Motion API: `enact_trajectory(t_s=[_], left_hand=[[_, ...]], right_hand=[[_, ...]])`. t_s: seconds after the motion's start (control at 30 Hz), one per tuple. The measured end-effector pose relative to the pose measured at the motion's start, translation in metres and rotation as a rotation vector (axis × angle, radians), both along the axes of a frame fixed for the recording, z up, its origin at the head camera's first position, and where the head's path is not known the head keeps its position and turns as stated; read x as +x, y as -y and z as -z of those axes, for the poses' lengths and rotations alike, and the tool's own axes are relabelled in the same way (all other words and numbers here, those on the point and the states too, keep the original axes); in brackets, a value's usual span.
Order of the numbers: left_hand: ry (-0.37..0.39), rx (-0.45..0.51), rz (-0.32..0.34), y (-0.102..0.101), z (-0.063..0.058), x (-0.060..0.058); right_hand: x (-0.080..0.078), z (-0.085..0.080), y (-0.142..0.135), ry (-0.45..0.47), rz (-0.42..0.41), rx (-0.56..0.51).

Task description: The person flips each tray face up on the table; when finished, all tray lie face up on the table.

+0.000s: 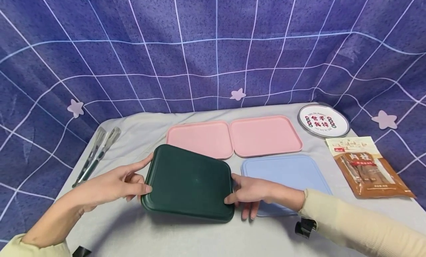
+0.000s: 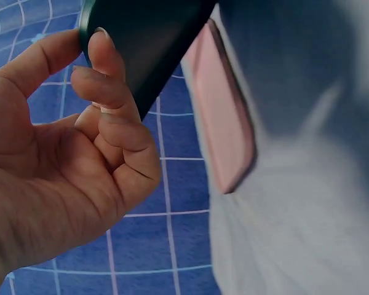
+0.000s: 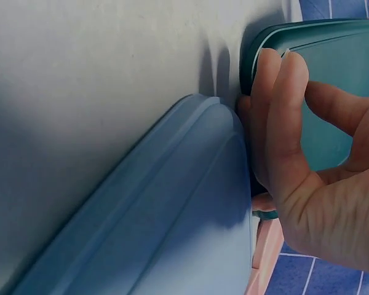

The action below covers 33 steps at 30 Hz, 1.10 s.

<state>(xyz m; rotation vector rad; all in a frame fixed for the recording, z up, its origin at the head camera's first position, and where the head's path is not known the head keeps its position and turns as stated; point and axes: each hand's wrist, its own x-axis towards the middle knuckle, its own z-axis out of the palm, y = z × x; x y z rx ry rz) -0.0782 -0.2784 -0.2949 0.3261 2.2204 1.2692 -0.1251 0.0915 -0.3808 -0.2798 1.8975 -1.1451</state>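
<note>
Both hands (image 1: 116,185) (image 1: 250,191) pinch the green tray (image 1: 191,185) by its 2 short ends; I'd keep the grips even so it doesn't slip.

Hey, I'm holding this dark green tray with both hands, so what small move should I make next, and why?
I'd probably lower the dark green tray level onto the pale cloth, beside the blue tray: it's tilted, its left end is off the cloth, and your left hand and right hand already grip opposite ends.
</note>
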Motion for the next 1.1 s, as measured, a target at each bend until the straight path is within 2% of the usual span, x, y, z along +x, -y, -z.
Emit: enact_trajectory(t_s=[0.2, 0.6, 0.7, 0.97, 1.1], left_hand=[[-0.030, -0.018, 0.008, -0.011, -0.017, -0.004], [-0.068, -0.086, 0.024, -0.032, -0.039, -0.005], [-0.085, -0.089, 0.009, -0.035, -0.041, -0.005], [-0.123, -0.012, -0.049, -0.037, -0.040, -0.002], [-0.125, -0.023, -0.065, -0.040, -0.041, 0.000]], right_hand=[[-0.002, 0.002, 0.000, 0.017, 0.010, -0.025], [-0.002, 0.005, 0.002, 0.027, 0.032, -0.063], [-0.001, 0.007, 0.003, 0.041, 0.047, -0.061], [0.001, 0.007, 0.006, 0.050, 0.079, -0.066], [0.001, 0.007, 0.006, 0.057, 0.093, -0.066]])
